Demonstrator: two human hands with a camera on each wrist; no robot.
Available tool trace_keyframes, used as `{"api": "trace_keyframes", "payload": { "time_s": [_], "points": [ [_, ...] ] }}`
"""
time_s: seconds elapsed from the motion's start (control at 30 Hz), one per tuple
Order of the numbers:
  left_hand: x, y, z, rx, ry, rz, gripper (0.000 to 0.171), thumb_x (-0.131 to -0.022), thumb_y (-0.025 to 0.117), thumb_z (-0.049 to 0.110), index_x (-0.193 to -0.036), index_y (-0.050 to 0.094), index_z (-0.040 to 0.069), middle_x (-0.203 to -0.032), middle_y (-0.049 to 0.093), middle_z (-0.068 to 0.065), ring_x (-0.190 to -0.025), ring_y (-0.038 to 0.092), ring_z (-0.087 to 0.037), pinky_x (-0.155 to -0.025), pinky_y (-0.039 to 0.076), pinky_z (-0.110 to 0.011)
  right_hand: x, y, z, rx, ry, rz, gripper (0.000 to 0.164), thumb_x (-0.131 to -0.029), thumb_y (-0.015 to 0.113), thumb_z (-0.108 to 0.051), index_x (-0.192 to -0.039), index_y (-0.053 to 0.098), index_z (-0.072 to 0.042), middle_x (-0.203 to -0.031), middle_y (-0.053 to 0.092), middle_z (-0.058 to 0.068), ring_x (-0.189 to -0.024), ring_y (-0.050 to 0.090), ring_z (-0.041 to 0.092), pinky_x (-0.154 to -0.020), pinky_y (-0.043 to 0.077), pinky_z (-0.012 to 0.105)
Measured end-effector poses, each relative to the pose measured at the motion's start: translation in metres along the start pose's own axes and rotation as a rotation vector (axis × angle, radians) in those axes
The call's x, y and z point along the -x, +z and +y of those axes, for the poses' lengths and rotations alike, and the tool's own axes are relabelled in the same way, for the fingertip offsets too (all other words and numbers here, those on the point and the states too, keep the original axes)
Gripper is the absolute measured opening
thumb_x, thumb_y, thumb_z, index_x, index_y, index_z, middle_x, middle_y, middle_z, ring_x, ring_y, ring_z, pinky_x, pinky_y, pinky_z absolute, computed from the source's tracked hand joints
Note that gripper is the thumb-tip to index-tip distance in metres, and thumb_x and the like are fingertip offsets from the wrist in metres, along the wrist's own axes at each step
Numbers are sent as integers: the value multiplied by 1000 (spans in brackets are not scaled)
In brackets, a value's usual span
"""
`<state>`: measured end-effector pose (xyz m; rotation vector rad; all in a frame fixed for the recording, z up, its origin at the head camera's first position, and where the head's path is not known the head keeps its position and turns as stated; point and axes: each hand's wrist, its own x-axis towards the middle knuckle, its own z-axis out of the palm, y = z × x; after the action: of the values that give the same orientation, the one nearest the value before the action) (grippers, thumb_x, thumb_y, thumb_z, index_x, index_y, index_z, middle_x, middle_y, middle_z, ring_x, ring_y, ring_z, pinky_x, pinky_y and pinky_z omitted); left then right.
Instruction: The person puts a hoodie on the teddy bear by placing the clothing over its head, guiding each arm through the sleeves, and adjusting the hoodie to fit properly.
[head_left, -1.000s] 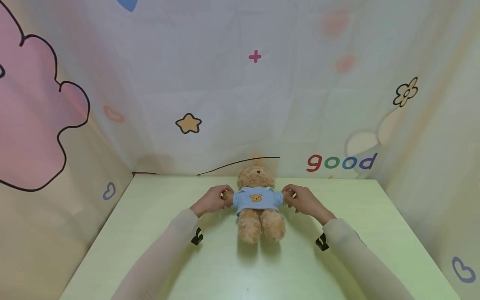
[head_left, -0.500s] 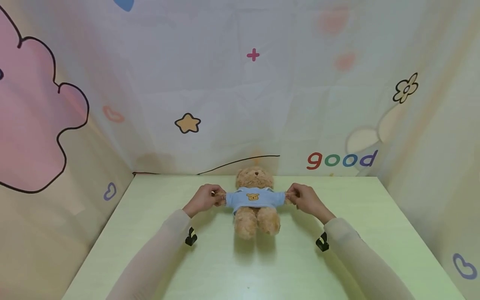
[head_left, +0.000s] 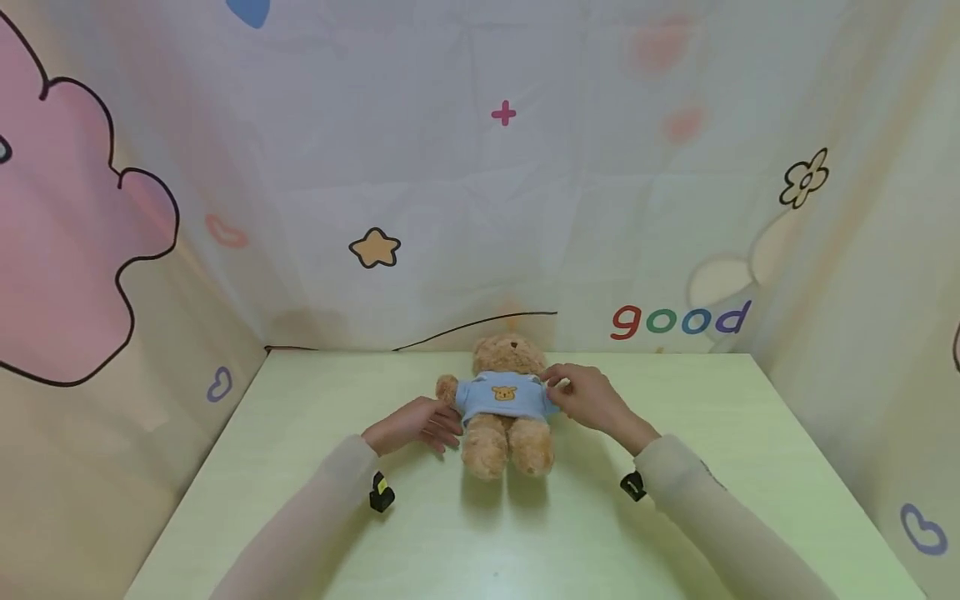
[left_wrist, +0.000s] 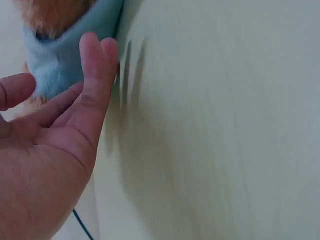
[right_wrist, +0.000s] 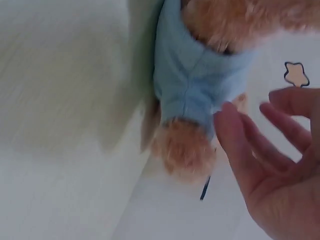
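A tan teddy bear (head_left: 489, 442) in a light blue shirt (head_left: 501, 395) lies on its back on the table, head toward the rear wall. Beside the bear's arm on the left side of the view is my left hand (head_left: 411, 423), fingers extended, holding nothing. The left wrist view shows that hand (left_wrist: 55, 150) with thumb and fingers apart, next to the shirt. My right hand (head_left: 594, 402) is at the opposite sleeve. In the right wrist view, this hand (right_wrist: 280, 170) has loosely bent fingers with a gap to the thumb; whether it touches the shirt I cannot tell.
The pale green table (head_left: 495, 533) ends at a printed cloth backdrop (head_left: 450, 167), which also rises along both sides. Small black devices (head_left: 381, 493) are worn at the wrists. A dark thin line (left_wrist: 83, 224) shows low in the left wrist view.
Both hands held the bear's paws with its arms stretched sideways. They have since let go; the left hand dropped nearer the table's front, and the right moved inward to the sleeve.
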<state>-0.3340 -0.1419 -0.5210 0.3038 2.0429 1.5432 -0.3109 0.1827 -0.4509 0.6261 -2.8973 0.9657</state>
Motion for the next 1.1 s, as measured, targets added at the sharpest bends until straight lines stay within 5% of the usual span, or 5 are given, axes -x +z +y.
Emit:
{"api": "trace_keyframes", "payload": {
  "time_s": [0.3,0.5,0.77,0.9,1.1],
  "points": [
    [1,27,15,54,135,-15,51,-100,52,19,-149,41,14,-149,46,-12,-126,55,-29,-90,56,-42,4,21,-9,-311,117,-212,44,-97,61,-25,-137,53,-11,-124,61,22,-87,69,24,-71,59,35],
    [0,34,29,-139,369,145,64,-94,60,4,-149,39,29,-155,37,-1,-138,41,-28,-95,51,-42,6,25,-13,-808,254,-277,59,-102,51,-37,-144,32,-1,-142,44,28,-122,57,38,-95,52,51],
    [2,48,62,-400,641,368,61,-86,75,7,-141,50,17,-142,52,-8,-121,53,-25,-94,49,-42,2,37,-12,-1218,325,-409,57,-103,39,-50,-141,31,-9,-121,58,0,-107,60,12,-92,51,32],
    [4,49,66,-492,647,280,52,-89,71,6,-137,54,13,-141,53,-9,-117,59,-25,-94,51,-39,5,44,-3,-1030,394,-345,52,-100,50,-37,-136,41,-2,-109,63,1,-96,63,13,-85,54,34],
    [11,41,49,-571,627,279,39,-90,66,5,-128,59,11,-143,49,-9,-132,48,-30,-99,50,-43,15,41,-6,-198,222,-39,33,-89,68,-36,-104,64,-8,-83,68,5,-68,63,18,-60,50,33]
  ]
}}
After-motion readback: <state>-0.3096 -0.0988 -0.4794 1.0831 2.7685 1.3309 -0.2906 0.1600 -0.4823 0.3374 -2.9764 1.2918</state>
